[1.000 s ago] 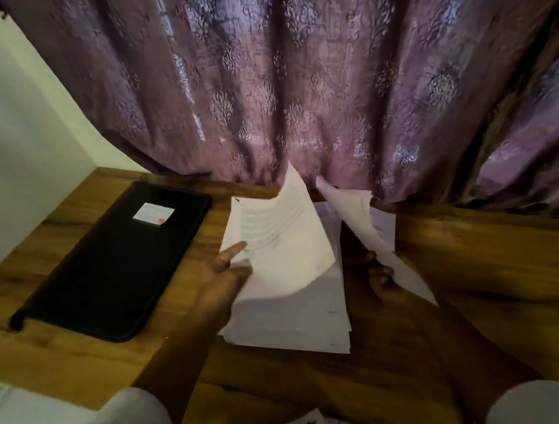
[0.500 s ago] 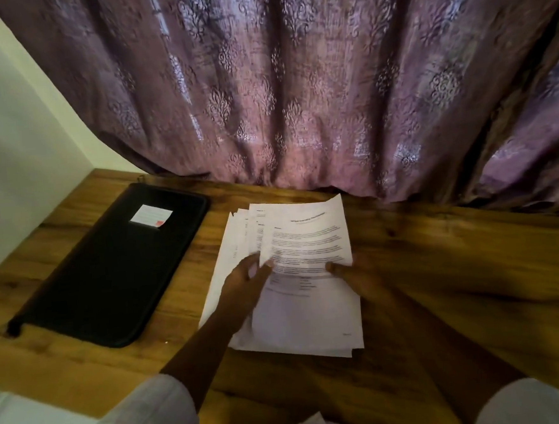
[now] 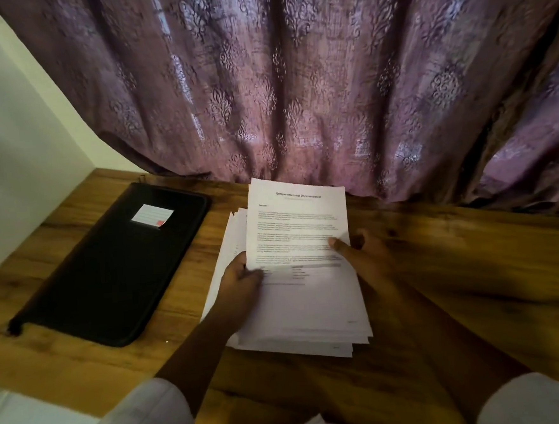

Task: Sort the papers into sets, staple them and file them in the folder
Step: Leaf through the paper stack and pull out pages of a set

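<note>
One printed top sheet [image 3: 297, 223] is up off the stack of papers [image 3: 313, 332], held at both side edges, w/ its far edge close to the purple curtain [image 3: 295, 78]. Half a sec earlier that sheet lay lower down, flat on the pile. A full sec back, two pgs were curled up in the air. The pile's left edges are fanned out toward the black folder [image 3: 110, 266], as they were half a sec ago.

Left hand [image 3: 241, 280]: thumb laid across the sheet's face at its lower left edge, other fingers curled under the paper & out of sight, so it grips the pg. Half a sec ago it sat lower, on the pile. Right hand [image 3: 365, 255]: thumb tip pressed on the sheet's right edge, fingers tucked behind the paper, a pinch hold.

The stack lies just right of the folder, w/ a strip of wooden table [image 3: 473, 264] showing btwn them. The folder is closed & flat, w/ a small white label [image 3: 152, 215] near its far end. The curtain hangs beyond the folder, its hem reaching the table's back edge. A pale wall [image 3: 16, 114] stands left of the folder. Nearer the camera than the folder are two light sleeves, left [image 3: 147, 419] & right [image 3: 533, 402].
</note>
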